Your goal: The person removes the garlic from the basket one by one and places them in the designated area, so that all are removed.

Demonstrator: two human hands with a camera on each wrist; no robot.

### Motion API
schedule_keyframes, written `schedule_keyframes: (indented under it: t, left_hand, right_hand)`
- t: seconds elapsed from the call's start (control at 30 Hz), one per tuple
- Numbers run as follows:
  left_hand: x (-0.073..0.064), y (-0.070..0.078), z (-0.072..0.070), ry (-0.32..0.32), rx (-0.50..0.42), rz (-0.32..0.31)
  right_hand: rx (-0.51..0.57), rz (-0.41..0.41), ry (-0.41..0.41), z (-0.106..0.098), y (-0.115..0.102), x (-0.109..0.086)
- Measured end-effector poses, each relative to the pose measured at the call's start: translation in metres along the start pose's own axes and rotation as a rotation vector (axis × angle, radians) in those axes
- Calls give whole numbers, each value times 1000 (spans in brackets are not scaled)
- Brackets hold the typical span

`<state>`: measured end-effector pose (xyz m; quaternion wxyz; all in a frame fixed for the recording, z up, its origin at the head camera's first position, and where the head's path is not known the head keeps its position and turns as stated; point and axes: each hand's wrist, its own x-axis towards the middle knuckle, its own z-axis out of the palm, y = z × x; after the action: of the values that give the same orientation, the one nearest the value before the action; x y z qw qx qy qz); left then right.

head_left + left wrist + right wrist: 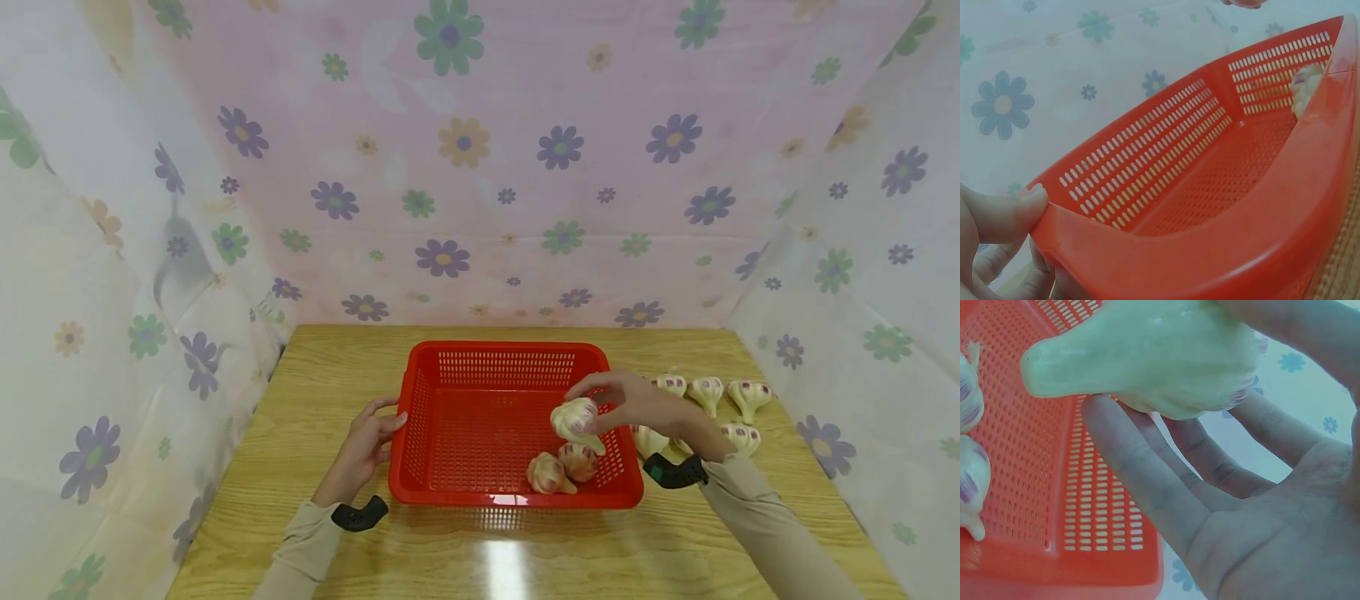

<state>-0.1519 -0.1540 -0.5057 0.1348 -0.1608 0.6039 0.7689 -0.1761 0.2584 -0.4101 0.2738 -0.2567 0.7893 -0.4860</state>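
Note:
A red plastic basket [480, 500] with slotted walls stands on the table. My left hand [365, 442] grips its left rim, with the thumb [1013, 212] on top and the other fingers below the edge. Over the basket's right side my right hand [637, 402] holds a garlic bulb [574, 418] between thumb and fingers; its pale stem points left in the right wrist view. Beneath it, two garlic bulbs lie in the basket's near right corner, one [547, 473] left of the other [578, 461].
Several more garlic bulbs [748, 397] lie in rows on the wooden table [322, 375] to the right of the basket, some partly hidden by my right hand and forearm. Flower-printed cloth [517, 208] hangs behind the table and at both sides.

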Motion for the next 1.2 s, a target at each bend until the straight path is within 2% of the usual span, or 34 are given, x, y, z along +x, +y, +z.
schedule_keyframes:
  t: [0.23,0.37,0.67,1.1,1.2]
  left_hand:
    - [1,0,0,14,0,-7]
    - [1,0,-1,0,-2,-4]
    - [-1,0,-2,-16,-16,-3]
    - [-2,2,-2,-28,-14,5]
    - [-1,2,-2,-25,-15,1]
  right_hand:
    - [26,27,21,-5,-5,-14]
    - [11,46,49,-9,-4,-21]
    - [7,10,67,-19,1,-35]
    - [41,4,119,-33,6,-59]
    - [36,25,140,-36,7,-64]
